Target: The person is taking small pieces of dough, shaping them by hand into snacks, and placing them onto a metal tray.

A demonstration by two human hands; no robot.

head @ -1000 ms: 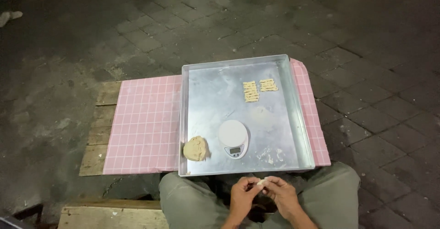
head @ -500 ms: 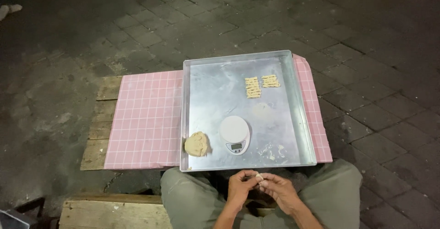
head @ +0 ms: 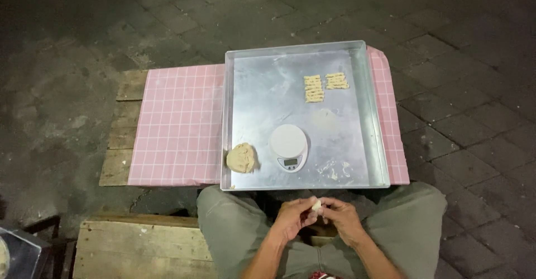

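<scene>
While between two hands (head: 293, 220) (head: 343, 223), one dough piece (head: 316, 204)

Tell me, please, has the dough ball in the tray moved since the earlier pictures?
No. The dough ball sits in the metal tray's near-left corner, beside the white kitchen scale, as before.

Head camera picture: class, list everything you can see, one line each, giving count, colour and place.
metal tray: one, silver, on the pink cloth
checked cloth: one, pink, over a wooden pallet
wooden pallet: one, brown, on the dark paving
dough lump: one, tan, tray's near left corner
kitchen scale: one, white, round, beside the lump
shaped dough pieces: two groups, pale yellow, tray's far right
wooden plank: one, pale, lower left
small dough piece: one, pale, between both hands
left hand: pinching the piece
right hand: pinching it too
</scene>
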